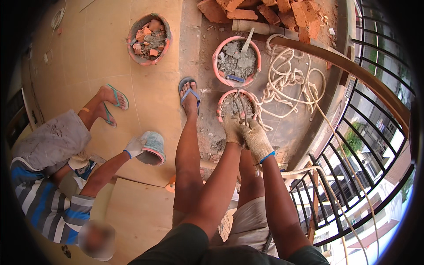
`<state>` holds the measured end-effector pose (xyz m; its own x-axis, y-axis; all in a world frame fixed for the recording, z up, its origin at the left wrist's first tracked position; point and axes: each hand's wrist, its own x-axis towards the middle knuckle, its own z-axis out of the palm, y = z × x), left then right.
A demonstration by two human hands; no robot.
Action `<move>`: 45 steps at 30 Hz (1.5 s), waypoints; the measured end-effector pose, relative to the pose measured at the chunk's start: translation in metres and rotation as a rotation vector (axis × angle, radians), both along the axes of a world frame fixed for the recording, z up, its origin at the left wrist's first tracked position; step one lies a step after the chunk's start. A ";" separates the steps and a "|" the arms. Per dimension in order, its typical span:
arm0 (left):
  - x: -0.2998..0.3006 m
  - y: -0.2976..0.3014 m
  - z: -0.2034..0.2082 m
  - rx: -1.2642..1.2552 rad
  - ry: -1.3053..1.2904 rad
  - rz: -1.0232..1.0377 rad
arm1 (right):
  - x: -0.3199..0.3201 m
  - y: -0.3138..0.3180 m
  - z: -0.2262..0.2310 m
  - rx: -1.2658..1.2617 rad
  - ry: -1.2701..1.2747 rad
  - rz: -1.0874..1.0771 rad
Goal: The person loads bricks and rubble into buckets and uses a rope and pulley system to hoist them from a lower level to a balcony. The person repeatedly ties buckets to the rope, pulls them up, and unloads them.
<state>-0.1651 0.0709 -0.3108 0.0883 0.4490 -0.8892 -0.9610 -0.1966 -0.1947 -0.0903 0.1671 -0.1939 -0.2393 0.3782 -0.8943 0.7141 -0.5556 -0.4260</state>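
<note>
A pink-rimmed bucket filled with grey rubble stands in front of me. From its far rim a dark metal handle runs towards me. My left hand, in a knitted work glove, is closed at the near end of this handle. Close beside it, my right hand, gloved with a blue cuff edge, also has its fingers curled round the metal. The two hands touch, and the exact grip between them is partly hidden. Thick white rope lies in loops just right of the bucket, reaching its rim.
Beyond stands another pink bucket of rubble with a flat stick in it. Broken bricks are piled farther back. A rubble basin sits on the tiles. At left a co-worker holds a bucket. A black railing runs along the right.
</note>
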 end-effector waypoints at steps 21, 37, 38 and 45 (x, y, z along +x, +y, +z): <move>-0.073 0.021 0.020 -0.194 -0.107 -0.272 | -0.006 0.037 0.034 -0.169 -0.060 -0.114; -0.043 0.069 0.149 0.132 -0.070 -0.663 | -0.029 0.013 0.174 0.256 -0.086 0.290; -0.047 0.073 0.151 0.144 -0.116 -0.611 | -0.031 0.021 0.214 0.251 -0.079 0.339; -0.055 0.084 0.175 -0.020 -0.032 -0.538 | 0.056 -0.138 0.232 0.196 0.132 -0.756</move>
